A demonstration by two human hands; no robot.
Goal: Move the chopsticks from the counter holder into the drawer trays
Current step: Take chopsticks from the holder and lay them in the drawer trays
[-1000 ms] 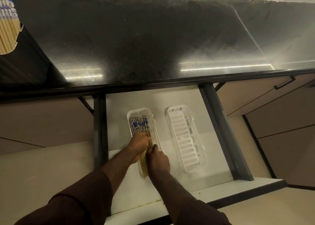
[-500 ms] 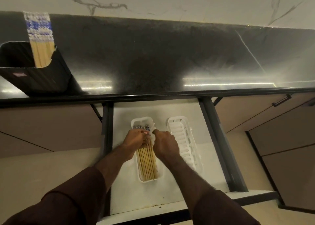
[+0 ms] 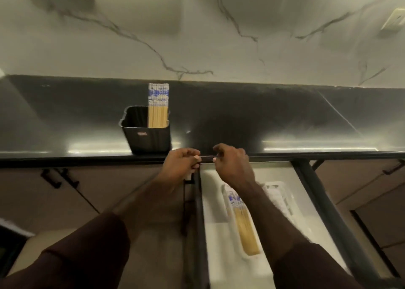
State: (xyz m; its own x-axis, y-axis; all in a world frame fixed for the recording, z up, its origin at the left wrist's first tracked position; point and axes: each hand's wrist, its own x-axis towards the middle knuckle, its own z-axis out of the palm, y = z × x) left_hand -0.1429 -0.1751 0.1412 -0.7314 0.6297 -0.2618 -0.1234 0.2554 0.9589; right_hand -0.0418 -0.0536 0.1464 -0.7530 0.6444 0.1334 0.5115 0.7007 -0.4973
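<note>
A black holder [image 3: 149,135] stands on the dark counter near its front edge, with a bundle of chopsticks [image 3: 158,106] upright in its right side, blue-patterned ends up. Below it the drawer [image 3: 213,203] is pulled out. Its left white tray [image 3: 248,257] holds several chopsticks [image 3: 245,227] lying lengthwise. The right white tray [image 3: 277,197] is partly hidden by my right forearm. My left hand [image 3: 183,163] and my right hand [image 3: 232,166] hover at the counter's front edge, just right of the holder, fingers curled, nothing visible in them.
A dark counter [image 3: 285,117] runs the full width below a white marbled wall [image 3: 197,36]. Cabinet fronts with black handles [image 3: 54,179] flank the drawer. The drawer's dark side rails [image 3: 324,203] frame it left and right.
Both hands have left the chopsticks in the left tray and risen to the counter edge beside the holder. The view has tilted up and left, bringing the wall into sight.
</note>
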